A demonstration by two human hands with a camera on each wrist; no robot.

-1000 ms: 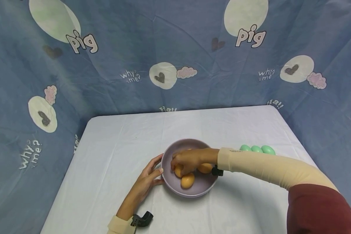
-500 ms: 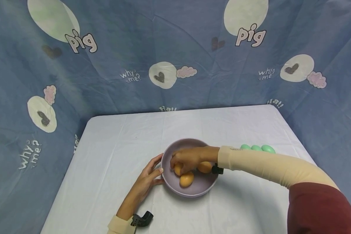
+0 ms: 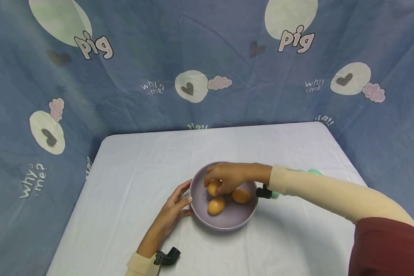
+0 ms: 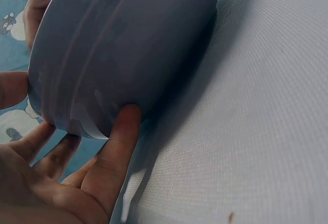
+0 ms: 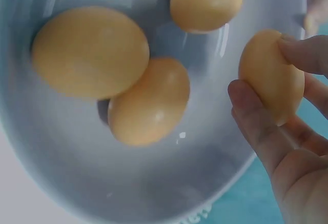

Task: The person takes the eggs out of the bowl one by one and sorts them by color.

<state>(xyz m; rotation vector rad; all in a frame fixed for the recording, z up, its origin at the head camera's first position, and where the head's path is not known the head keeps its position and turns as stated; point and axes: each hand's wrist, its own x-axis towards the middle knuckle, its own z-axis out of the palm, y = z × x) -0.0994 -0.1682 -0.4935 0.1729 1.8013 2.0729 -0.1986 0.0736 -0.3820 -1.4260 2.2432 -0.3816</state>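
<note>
A mauve bowl (image 3: 223,225) stands on the white table. My left hand (image 3: 172,209) rests against its left side; in the left wrist view the spread fingers (image 4: 123,131) touch the outer wall, and the thumb is at the rim. My right hand (image 3: 227,176) is over the bowl and pinches a brown egg (image 5: 271,75) between thumb and fingers, near the far rim. Under it, other brown eggs lie in the bowl: one towards the front (image 3: 216,206), a large one (image 5: 89,52) and another touching it (image 5: 151,103).
Green eggs (image 3: 315,172) lie on the table right of the bowl, partly hidden by the right sleeve (image 3: 307,184). White cloth covers the table (image 3: 151,161). A blue printed curtain (image 3: 124,92) hangs behind and at both sides.
My right hand has risen and shifted slightly right, lifting an egg. The front egg has rolled a little left. Another green egg now shows by the right wrist. The left hand stays put.
</note>
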